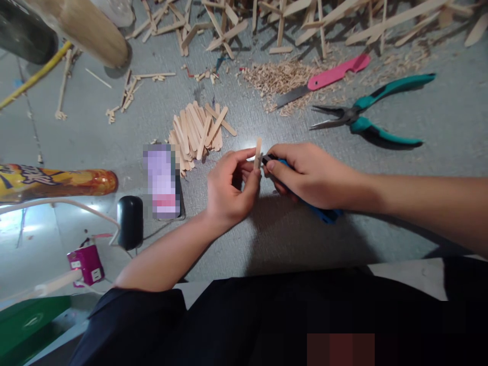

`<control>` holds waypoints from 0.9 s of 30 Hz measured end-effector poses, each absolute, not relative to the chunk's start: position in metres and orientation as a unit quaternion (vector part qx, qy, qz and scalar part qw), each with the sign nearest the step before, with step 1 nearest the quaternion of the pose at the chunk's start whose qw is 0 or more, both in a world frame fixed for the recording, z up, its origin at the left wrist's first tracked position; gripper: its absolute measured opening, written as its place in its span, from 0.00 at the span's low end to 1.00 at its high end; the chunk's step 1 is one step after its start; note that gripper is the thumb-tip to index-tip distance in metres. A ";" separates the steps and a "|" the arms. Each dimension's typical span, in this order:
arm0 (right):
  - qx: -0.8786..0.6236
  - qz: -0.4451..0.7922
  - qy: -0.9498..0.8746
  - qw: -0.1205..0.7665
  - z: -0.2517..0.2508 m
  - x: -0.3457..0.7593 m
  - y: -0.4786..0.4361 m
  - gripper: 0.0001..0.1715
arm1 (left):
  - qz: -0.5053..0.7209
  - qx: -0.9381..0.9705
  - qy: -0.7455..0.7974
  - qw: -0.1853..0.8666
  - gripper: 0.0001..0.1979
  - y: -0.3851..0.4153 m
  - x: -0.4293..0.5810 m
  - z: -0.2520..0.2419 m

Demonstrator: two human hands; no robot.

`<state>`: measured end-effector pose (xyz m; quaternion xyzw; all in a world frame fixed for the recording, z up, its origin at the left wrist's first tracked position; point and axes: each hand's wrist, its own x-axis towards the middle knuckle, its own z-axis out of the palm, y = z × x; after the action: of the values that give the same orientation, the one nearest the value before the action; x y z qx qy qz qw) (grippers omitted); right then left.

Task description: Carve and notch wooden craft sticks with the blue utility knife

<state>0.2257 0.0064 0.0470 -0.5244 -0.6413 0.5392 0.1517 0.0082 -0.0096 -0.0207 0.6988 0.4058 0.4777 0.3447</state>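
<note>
A wooden stick (258,150) is pinched by the left hand (232,189) at frame centre, a blue tool (325,213) gripped beside it by the right hand (305,170); open pliers (353,116) are seen at upper right, piled sticks (190,131) left of centre
</note>
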 end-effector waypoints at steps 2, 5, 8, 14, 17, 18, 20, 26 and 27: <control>-0.523 0.540 -0.640 0.157 0.047 0.226 0.006 0.24 | 0.476 0.722 0.398 0.306 0.13 -0.009 0.008 -0.018; -0.523 0.550 -0.629 0.169 0.047 0.227 0.004 0.24 | 0.471 0.738 0.394 0.281 0.13 -0.008 0.007 -0.016; -0.522 0.557 -0.621 0.176 0.046 0.227 0.004 0.25 | 0.464 0.741 0.396 0.282 0.12 -0.008 0.007 -0.015; -0.527 0.562 -0.618 0.156 0.048 0.227 0.004 0.27 | 0.457 0.741 0.388 0.303 0.11 -0.008 0.004 -0.018; -0.525 0.568 -0.614 0.156 0.048 0.226 0.005 0.28 | 0.457 0.734 0.386 0.321 0.12 -0.009 0.004 -0.018; -0.523 0.568 -0.616 0.158 0.048 0.227 0.005 0.28 | 0.457 0.731 0.387 0.327 0.12 -0.009 0.004 -0.018; -0.521 0.564 -0.620 0.162 0.048 0.227 0.005 0.29 | 0.461 0.726 0.387 0.333 0.11 -0.009 0.004 -0.018; -0.508 0.603 -0.591 0.168 0.047 0.229 0.005 0.28 | 0.459 0.710 0.393 0.362 0.12 -0.007 0.003 -0.020; -0.505 0.612 -0.586 0.167 0.047 0.229 0.005 0.27 | 0.463 0.702 0.391 0.374 0.13 -0.007 0.003 -0.020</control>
<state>0.2289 0.0053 0.0465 -0.5052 -0.5855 0.6116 0.1669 0.0034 -0.0070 -0.0196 0.7020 0.3909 0.4628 0.3743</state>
